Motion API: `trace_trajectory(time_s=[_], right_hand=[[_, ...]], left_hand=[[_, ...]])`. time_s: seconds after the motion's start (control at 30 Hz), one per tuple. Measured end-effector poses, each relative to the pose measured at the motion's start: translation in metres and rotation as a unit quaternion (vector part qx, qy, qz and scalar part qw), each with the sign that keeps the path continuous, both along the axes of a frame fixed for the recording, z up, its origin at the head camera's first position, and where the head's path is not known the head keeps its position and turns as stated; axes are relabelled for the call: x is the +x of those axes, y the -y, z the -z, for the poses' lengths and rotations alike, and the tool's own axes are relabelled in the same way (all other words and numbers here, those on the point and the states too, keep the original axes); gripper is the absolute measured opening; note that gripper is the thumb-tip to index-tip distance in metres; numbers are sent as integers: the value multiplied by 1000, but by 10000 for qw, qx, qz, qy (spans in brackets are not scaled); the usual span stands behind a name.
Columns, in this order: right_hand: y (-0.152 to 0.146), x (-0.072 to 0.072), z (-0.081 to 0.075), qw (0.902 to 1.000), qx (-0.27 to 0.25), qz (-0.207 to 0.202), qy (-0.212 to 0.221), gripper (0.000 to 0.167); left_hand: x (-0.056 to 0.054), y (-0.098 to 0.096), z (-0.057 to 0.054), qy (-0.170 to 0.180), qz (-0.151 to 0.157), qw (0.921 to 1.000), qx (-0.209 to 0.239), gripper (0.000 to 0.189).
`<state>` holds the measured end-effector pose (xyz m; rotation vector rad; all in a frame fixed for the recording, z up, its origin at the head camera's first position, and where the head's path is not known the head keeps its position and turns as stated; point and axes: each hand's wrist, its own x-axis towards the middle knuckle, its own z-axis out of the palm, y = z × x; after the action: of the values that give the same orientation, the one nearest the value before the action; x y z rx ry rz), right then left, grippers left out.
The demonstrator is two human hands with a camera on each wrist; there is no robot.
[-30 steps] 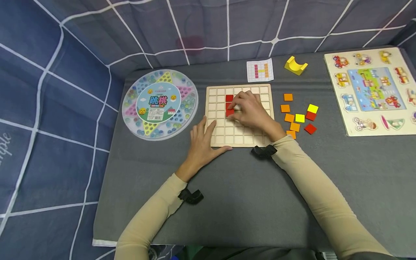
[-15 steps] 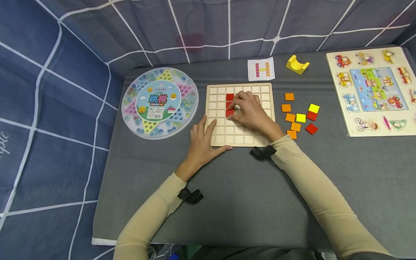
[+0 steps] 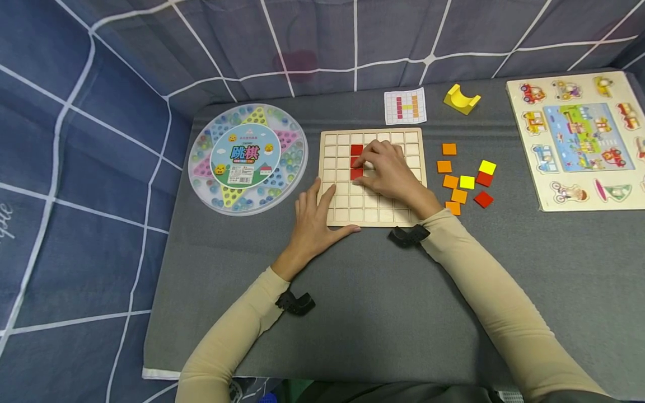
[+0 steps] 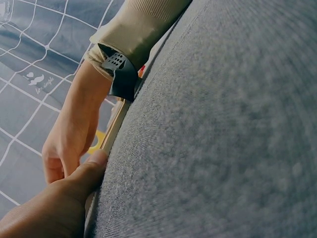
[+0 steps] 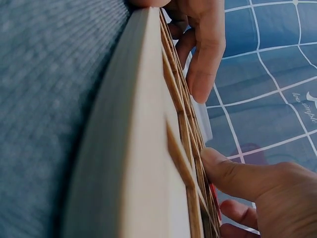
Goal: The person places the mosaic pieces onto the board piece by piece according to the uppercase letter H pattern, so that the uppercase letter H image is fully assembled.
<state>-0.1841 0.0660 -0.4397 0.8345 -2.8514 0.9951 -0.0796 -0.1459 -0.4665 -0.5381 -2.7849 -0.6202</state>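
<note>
A pale wooden grid board point(image 3: 373, 215) lies on the grey table in the head view. Three red square tiles point(image 3: 356, 150) sit in one column of its cells. My right hand point(image 3: 390, 172) reaches over the board; its thumb and index finger pinch the lowest red tile, partly covering the column. At the board's lower left corner, my left hand point(image 3: 313, 221) rests with fingers spread along the left edge and thumb against the front edge. The left wrist view shows the left thumb point(image 4: 91, 168) at the board's edge point(image 4: 115, 126); in the right wrist view a red sliver point(image 5: 213, 194) appears by the right hand point(image 5: 267, 191).
Orange tiles point(image 3: 450, 181), yellow tiles point(image 3: 467, 182) and red tiles point(image 3: 484, 199) lie loose right of the board. Behind it are a pattern card point(image 3: 405, 106) and a yellow arch block point(image 3: 461, 101). A round Chinese checkers box point(image 3: 247, 159) lies left, a picture puzzle board point(image 3: 549, 196) right.
The view has shifted very slightly. Both hands, the board and the tiles stay essentially where they were.
</note>
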Motion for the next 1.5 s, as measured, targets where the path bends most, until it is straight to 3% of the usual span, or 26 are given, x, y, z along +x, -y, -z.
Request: trace_trajectory(time_s=[0.23,1.0,1.13,1.33,1.5], right_hand=[[-1,0,0,9998,154,-85,-82,46],[-8,3,-5,9992,176,-273,214,47],[-25,8,-9,9988,140,-356,290,45],[-72,17,-10,9987,-310,-384,-86,40],[-128,28,-13,9999,-137,-22,-85,38]], left_hand=[[0,0,0,-6,20,10000,10,103],[0,-1,1,21,32,9999,112,102],[0,-2,3,69,44,9999,111,102],[0,-1,4,-31,72,9998,189,103],[-1,-1,4,-31,115,9996,263,103]])
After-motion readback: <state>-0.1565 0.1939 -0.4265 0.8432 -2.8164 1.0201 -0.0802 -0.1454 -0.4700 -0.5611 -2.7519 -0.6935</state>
